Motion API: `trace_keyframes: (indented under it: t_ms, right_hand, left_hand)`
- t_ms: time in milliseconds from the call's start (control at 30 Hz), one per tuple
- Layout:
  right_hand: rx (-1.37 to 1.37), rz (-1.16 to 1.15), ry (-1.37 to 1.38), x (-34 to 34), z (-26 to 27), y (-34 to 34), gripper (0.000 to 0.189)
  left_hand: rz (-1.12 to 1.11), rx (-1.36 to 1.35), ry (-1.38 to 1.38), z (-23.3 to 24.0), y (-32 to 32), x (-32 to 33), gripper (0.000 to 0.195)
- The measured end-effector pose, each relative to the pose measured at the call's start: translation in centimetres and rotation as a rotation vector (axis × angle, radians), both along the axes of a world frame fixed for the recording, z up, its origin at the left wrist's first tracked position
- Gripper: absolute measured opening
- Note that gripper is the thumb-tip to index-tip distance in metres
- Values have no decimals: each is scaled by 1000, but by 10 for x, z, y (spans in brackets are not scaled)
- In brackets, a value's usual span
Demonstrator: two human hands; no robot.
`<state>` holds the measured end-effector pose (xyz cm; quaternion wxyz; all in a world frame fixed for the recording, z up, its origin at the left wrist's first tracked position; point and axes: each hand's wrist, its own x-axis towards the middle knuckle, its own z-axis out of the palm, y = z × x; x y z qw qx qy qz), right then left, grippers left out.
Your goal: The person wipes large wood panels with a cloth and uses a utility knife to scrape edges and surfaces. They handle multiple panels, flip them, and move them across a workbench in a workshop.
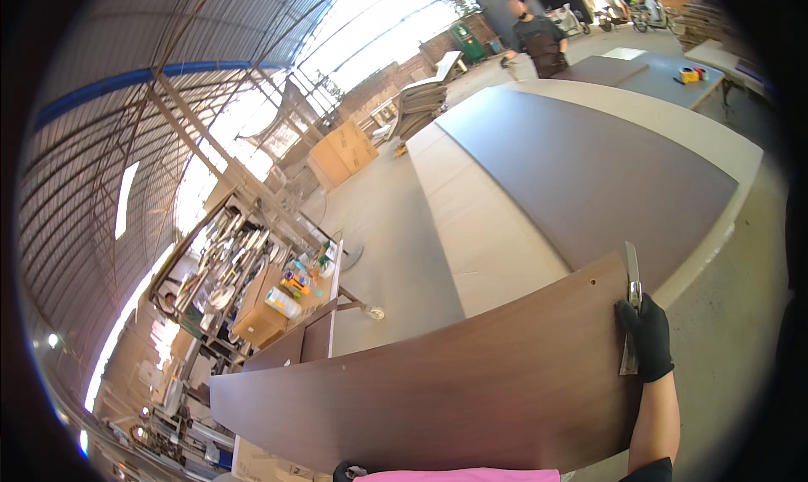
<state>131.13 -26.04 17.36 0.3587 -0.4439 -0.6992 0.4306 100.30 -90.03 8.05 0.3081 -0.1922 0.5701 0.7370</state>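
Observation:
A long brown wood-grain panel [429,381] spans the view before me, with a small hole near its far right corner. My right hand [649,337], in a black glove, is at the panel's right end, closed around a slim metal tool [634,286] that looks like a snap-off utility knife. Its blade-like tip points away from me along the panel edge. At the bottom rim a bit of black glove shows my left hand [343,472] by the panel's near edge. Most of that hand is hidden, so its grip cannot be told.
Beyond lies a large grey-brown board [587,166] on a pale padded table [492,229]. A person [540,40] stands behind it, near a blue-grey table [678,72]. Left are a wheeled bench with a carton [262,311], bottles and a cluttered rack [221,274]. Another carton [343,152] stands on the floor.

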Motion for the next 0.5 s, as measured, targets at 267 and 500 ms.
trace_keyframes:
  t_ms: [267, 500]
  right_hand:
    - [-64, -181, 156, 120, -9, 16, 32]
    - [-44, -379, 348, 176, -39, -24, 30]
  left_hand:
    - [-130, -40, 56, 25, 51, 5, 45]
    - [-295, -8, 109, 33, 96, -36, 44]
